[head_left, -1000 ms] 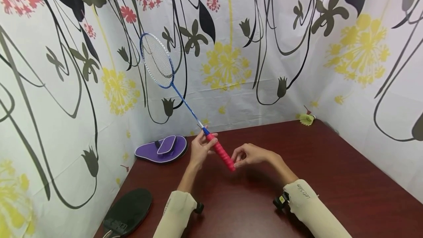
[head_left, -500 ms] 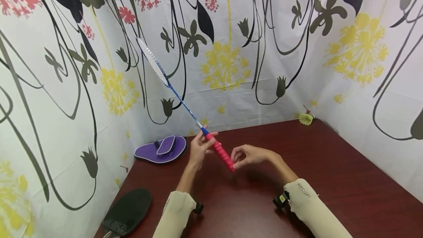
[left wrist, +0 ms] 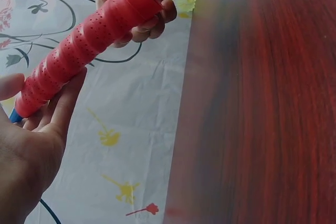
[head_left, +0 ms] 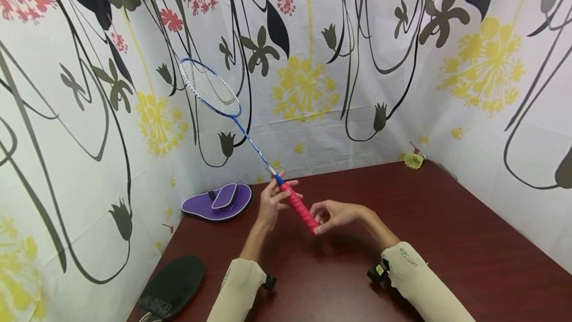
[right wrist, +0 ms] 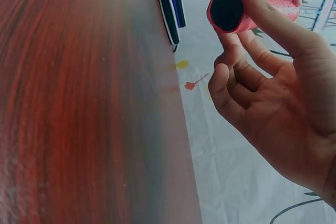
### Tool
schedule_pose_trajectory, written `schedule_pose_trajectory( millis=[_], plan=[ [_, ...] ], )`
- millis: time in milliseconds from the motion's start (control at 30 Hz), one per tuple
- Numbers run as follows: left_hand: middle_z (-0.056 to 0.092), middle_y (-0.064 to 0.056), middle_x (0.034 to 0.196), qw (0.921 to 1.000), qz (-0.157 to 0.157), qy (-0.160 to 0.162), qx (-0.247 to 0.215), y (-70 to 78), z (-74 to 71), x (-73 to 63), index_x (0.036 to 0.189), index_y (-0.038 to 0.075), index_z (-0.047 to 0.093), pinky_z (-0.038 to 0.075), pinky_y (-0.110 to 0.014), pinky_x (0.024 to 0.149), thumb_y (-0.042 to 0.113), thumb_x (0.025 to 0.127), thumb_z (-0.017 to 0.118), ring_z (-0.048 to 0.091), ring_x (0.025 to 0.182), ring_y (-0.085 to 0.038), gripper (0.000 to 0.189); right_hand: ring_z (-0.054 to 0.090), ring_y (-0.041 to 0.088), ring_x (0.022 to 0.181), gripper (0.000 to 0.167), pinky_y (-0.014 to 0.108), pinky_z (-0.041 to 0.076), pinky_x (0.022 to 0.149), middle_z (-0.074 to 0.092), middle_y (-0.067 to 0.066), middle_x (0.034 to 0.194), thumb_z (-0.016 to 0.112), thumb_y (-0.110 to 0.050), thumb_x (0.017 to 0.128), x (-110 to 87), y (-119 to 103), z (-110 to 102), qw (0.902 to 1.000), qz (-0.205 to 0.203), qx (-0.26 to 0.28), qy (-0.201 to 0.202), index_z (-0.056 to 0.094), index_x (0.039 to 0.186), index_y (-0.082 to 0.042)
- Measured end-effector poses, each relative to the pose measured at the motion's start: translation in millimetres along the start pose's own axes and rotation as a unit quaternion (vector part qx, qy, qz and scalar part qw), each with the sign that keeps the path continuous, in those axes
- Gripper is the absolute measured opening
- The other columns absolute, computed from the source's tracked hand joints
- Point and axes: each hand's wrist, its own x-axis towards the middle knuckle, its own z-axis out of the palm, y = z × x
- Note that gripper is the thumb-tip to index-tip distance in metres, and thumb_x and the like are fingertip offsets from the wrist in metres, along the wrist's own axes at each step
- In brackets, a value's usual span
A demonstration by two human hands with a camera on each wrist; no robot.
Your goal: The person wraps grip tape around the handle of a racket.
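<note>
A badminton racket [head_left: 256,150] with a blue shaft and a white-strung head slants up to the left above the table. Its red perforated grip [left wrist: 79,45] runs between my two hands. My left hand [head_left: 269,205] holds the upper end of the grip, thumb on one side and fingers beneath. At the butt end, my right hand [head_left: 337,214] pinches the grip between thumb and fingers. The right wrist view shows the dark end cap [right wrist: 227,9] facing the camera, with the right thumb [right wrist: 278,24] lying along the grip.
A purple paddle case [head_left: 219,202] lies at the table's back left. Nearer on the left is a black table tennis paddle [head_left: 172,284]. A yellow shuttlecock [head_left: 414,161] sits in the far right corner. Flower-printed curtains [head_left: 308,133] enclose the reddish-brown table [head_left: 447,232].
The racket has turned about its long axis: its head went from broad, to nearly edge-on, to broad again at a new tilt. My right hand has shifted slightly down at the butt.
</note>
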Motion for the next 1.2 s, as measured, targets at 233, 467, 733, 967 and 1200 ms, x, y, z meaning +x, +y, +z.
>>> schedule_pose_trajectory(
  millis=[233,467,733,967,1200],
  plan=[
    [0.058,-0.037,0.136,1.0,-0.004,-0.001,0.006,-1.3,3.2,1.1,0.159,0.005,0.037,0.063,-0.04,0.073,-0.003,0.097,0.059,0.078,0.092,-0.031,0.066,0.06,0.016,0.081,0.035,0.026,0.05,0.07,0.066,0.009,0.089,0.086,-0.018,0.087,-3.4,-1.0,-1.1,0.9992,0.001,-0.034,0.019,0.061,0.107,-0.003],
    [0.066,-0.029,0.131,0.9984,-0.009,0.039,0.041,2.6,0.2,0.5,0.157,0.005,0.043,0.063,-0.035,0.071,0.002,0.103,0.059,0.076,0.098,-0.037,0.056,0.06,0.016,0.08,0.034,0.025,0.048,0.067,0.066,0.01,0.086,0.089,-0.017,0.084,-9.6,-1.4,-6.4,0.997,0.014,-0.072,0.025,0.063,0.104,-0.006],
    [0.07,-0.028,0.122,0.9949,-0.022,0.078,0.06,5.4,-2.7,3.6,0.153,0.006,0.049,0.062,-0.031,0.07,0.01,0.106,0.059,0.078,0.09,-0.026,0.049,0.062,0.017,0.085,0.034,0.028,0.052,0.071,0.068,0.002,0.089,0.089,-0.023,0.084,-10.8,2.9,-9.1,0.9929,0.017,-0.104,0.055,0.067,0.107,-0.014],
    [0.073,-0.029,0.109,0.9867,-0.055,0.116,0.1,2.4,-1.8,5.0,0.132,-0.004,0.062,0.064,-0.047,0.069,0.015,0.105,0.063,0.076,0.088,-0.025,0.033,0.065,0.016,0.09,0.037,0.03,0.056,0.08,0.068,-0.003,0.095,0.09,-0.028,0.083,-17.1,3.8,-20.1,0.9819,0.027,-0.167,0.086,0.067,0.109,-0.016],
    [0.076,-0.016,0.094,0.9891,-0.041,0.126,0.063,-0.5,11.5,5.0,0.115,-0.009,0.062,0.061,-0.06,0.074,0.013,0.103,0.066,0.074,0.079,-0.015,0.025,0.069,0.01,0.088,0.037,0.029,0.057,0.078,0.072,-0.005,0.099,0.084,-0.03,0.09,-15.6,-16.5,-21.6,0.9791,0.013,-0.178,0.097,0.068,0.118,-0.013]
  ],
)
